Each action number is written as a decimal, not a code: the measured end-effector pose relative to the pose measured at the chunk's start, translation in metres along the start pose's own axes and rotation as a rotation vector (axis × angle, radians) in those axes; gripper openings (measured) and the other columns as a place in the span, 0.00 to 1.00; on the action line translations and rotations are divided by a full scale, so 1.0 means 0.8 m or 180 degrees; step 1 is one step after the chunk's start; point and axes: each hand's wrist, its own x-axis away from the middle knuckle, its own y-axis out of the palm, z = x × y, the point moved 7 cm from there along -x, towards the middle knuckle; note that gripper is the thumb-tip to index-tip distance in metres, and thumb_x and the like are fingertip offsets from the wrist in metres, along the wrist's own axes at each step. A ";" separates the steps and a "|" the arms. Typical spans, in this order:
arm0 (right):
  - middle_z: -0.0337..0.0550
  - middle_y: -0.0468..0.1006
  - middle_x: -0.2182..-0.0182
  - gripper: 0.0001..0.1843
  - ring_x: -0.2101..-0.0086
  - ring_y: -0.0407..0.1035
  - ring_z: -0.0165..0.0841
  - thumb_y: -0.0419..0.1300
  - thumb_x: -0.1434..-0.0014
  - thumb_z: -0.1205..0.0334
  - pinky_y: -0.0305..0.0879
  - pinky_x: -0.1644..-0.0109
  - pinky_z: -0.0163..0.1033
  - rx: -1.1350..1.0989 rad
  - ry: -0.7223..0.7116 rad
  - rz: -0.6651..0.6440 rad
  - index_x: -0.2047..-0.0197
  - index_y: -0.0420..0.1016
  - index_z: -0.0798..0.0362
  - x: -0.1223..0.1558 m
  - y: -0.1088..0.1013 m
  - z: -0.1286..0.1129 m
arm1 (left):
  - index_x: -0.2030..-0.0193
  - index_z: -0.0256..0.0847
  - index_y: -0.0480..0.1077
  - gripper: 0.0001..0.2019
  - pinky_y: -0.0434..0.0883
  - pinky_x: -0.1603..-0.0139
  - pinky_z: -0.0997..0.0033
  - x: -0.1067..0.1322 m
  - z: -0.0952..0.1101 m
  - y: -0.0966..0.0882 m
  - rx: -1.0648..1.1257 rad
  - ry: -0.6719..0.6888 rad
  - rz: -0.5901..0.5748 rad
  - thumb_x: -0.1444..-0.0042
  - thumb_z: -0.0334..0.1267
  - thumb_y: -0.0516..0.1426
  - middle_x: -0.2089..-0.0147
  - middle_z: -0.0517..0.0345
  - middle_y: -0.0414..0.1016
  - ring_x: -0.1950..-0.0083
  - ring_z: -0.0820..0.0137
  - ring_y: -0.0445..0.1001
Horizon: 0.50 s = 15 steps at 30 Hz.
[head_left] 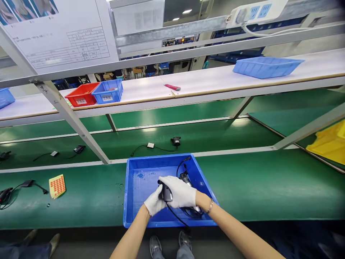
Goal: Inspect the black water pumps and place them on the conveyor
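Observation:
Above a blue plastic tray point(138, 162), both my white-gloved hands hold one black device with a cable point(166, 194). My left hand point(155, 202) grips it from the left and below. Over its top and right side curl the fingers of my right hand point(179, 192). The cable hangs down from the device toward the tray's front rim. More black devices with cables point(185, 178) lie in the right half of the tray, partly hidden under my right hand and forearm. A few wet-looking spots show on the tray floor at left.
A sheet of orange round stickers point(57, 186) and a cabled black device point(5, 196) lie on the green surface at left. Beyond, a belt carries more devices point(175, 141). The shelf holds a red bin point(82, 95), blue bins point(107, 91) and a red cutter point(172, 87). Metal posts point(72, 122) stand between.

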 end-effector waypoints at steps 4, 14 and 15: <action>0.52 0.76 0.41 0.47 0.40 0.67 0.53 0.73 0.56 0.52 0.58 0.30 0.57 -0.0810 0.0359 0.0366 0.32 0.70 0.48 0.053 -0.022 -0.005 | 0.42 0.35 0.74 0.30 0.75 0.41 0.55 0.031 -0.032 0.048 0.0373 -0.0104 0.0059 0.40 0.59 0.62 0.50 0.44 0.82 0.49 0.57 0.80; 0.49 0.82 0.59 0.35 0.55 0.77 0.44 0.46 0.33 0.28 0.75 0.43 0.50 -0.2549 0.1129 0.0716 0.57 0.81 0.47 0.209 0.038 -0.064 | 0.52 0.39 0.76 0.23 0.73 0.36 0.66 0.119 -0.016 0.185 0.2187 0.0041 0.0063 0.35 0.59 0.57 0.55 0.48 0.81 0.48 0.65 0.80; 0.48 0.80 0.59 0.31 0.56 0.76 0.43 0.49 0.34 0.29 0.75 0.45 0.49 -0.2619 0.1055 0.0765 0.59 0.79 0.47 0.215 0.032 -0.077 | 0.51 0.41 0.76 0.22 0.73 0.36 0.66 0.124 -0.009 0.195 0.2106 0.0074 0.0047 0.36 0.58 0.58 0.55 0.49 0.81 0.48 0.65 0.80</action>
